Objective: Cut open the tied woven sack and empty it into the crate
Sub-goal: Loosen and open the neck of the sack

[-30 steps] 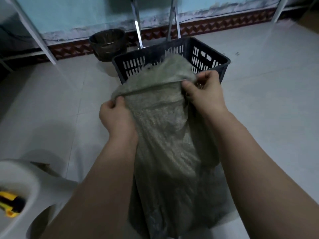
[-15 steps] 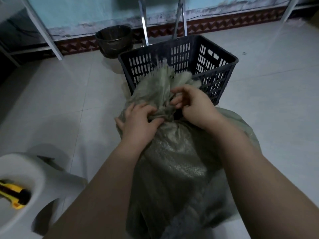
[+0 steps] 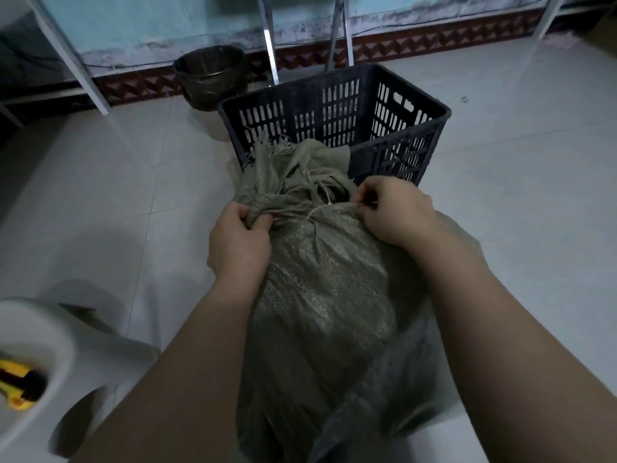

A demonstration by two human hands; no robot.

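A grey-green woven sack stands on the floor in front of me, its neck bunched and tied with a thin string. Frayed sack cloth flares above the tie and leans against the near wall of a black slotted plastic crate. My left hand grips the bunched neck on the left of the tie. On the right of the tie, my right hand pinches the gathered cloth. A yellow and black utility knife lies on a white stool at the lower left.
The white stool stands at my lower left. A dark round bin sits behind the crate by the wall. Metal legs rise behind the crate, and another leg at the far left. Pale tiled floor surrounds everything.
The sack has come down from being held up and now stands on the floor. Both hands have moved from its upper edge to the tied neck, one on each side.
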